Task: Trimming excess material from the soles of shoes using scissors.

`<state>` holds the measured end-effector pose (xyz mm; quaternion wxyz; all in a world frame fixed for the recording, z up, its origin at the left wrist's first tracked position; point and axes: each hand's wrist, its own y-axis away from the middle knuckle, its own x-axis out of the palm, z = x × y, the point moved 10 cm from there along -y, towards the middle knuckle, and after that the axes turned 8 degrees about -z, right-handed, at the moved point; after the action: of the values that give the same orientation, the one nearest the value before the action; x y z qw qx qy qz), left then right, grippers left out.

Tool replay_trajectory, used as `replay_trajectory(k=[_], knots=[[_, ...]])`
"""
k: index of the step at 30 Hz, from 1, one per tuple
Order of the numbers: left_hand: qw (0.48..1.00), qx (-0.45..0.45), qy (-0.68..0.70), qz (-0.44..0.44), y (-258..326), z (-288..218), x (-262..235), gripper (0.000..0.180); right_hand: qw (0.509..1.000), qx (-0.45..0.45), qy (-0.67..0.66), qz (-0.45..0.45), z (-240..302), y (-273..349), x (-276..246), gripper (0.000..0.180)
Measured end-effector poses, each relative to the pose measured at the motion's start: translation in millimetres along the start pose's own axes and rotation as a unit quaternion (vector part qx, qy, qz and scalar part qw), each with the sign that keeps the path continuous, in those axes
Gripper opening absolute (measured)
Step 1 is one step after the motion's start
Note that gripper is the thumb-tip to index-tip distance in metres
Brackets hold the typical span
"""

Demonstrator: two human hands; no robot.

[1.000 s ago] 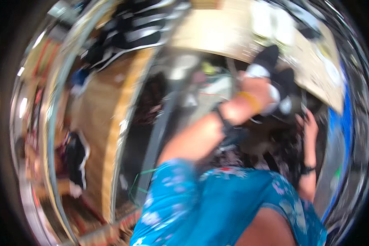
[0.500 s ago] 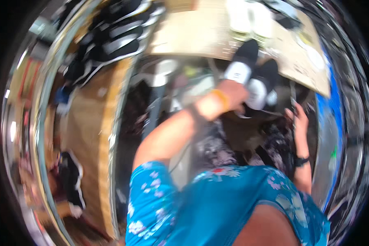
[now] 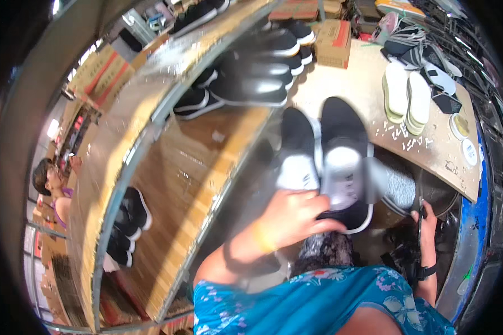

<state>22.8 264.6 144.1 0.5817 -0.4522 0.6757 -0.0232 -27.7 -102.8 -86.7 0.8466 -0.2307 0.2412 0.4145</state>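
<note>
A pair of black slip-on shoes (image 3: 345,125) with white insoles hangs in front of me, toes pointing away. My left hand (image 3: 296,218) is closed on them at the heel end. Farther right and lower, my right hand (image 3: 426,223) has its fingers closed round a thin dark tool (image 3: 420,207). The kind of tool is too small to make out. Past the shoes, stacked white insoles (image 3: 397,92) lie on the pale worktable (image 3: 346,84) among small white scraps.
To the left stands a wooden shelf (image 3: 173,184) with a metal edge; black shoes (image 3: 251,84) crowd its far end. A brown carton (image 3: 333,43) sits at the table's back, shoe uppers (image 3: 444,78) at its right. Another person (image 3: 53,187) is at the far left.
My view has swung left, so more of the shelf shows. The left hand has brought the shoes nearer and away from the table's edge. The right hand still grips the thin tool.
</note>
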Motion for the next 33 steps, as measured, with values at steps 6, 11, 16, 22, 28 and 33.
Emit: replay_trajectory(k=[6, 11, 16, 22, 28, 33], knots=[[0.981, -0.073, 0.14, -0.111, -16, 26, -96, 0.034, 0.998, -0.015, 0.0, 0.06, 49, 2, 18, 0.053], [0.719, -0.221, 0.513, -0.415, 5, 93, -116, 0.046, 0.991, -0.106, 0.073, 0.047, 64, -4, 20, 0.051], [0.731, -0.193, 0.532, -0.382, -18, 68, -72, 0.048, 0.971, -0.184, 0.147, -0.03, 59, -25, 8, 0.054], [0.729, -0.175, 0.561, -0.35, -26, 58, -36, 0.05, 0.972, -0.135, 0.191, 0.015, 14, -32, 15, 0.057], [0.721, -0.163, 0.585, -0.333, -13, 63, -29, 0.053, 0.978, -0.095, 0.182, 0.017, 12, -33, 12, 0.055], [0.707, -0.153, 0.606, -0.33, -19, 84, -28, 0.056, 0.978, -0.078, 0.193, 0.025, 14, -34, 11, 0.05]])
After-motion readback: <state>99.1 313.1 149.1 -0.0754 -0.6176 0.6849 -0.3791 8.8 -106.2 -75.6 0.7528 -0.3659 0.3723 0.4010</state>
